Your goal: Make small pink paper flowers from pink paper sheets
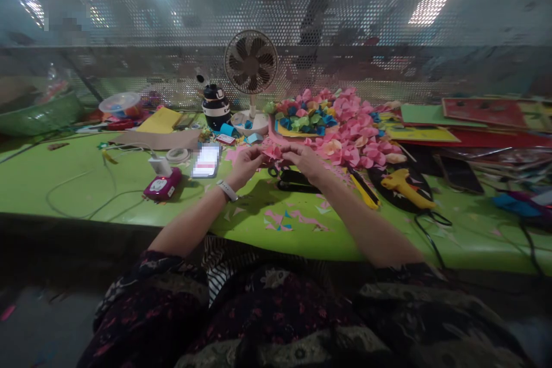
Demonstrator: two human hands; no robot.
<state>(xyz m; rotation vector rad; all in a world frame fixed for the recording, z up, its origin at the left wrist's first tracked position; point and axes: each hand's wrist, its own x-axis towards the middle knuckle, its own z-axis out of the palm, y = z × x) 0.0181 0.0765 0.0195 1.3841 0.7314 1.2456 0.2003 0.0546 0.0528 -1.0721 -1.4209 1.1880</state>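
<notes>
Between both hands, a little above the green table [241, 224], is a pink paper flower [272, 152]. My left hand [249, 163] pinches its left side, and my right hand [303, 160] grips the right side. Below my right hand lie black-handled scissors [297, 181], partly covered by it. Just beyond the hands spreads a large heap of pink paper flowers [351, 126]. Blue, green and yellow paper flowers [307, 118] are gathered at the heap's left. Pink and blue paper scraps [295, 219] are strewn on the table in front of me.
To the right are a yellow cutter [365, 191] and a yellow glue gun [407, 187] with its cable. On the left lie a phone [206, 160], a tape roll [177, 156] and a purple power socket [161, 184]. A fan [251, 62] and a dark bottle [216, 108] stand behind.
</notes>
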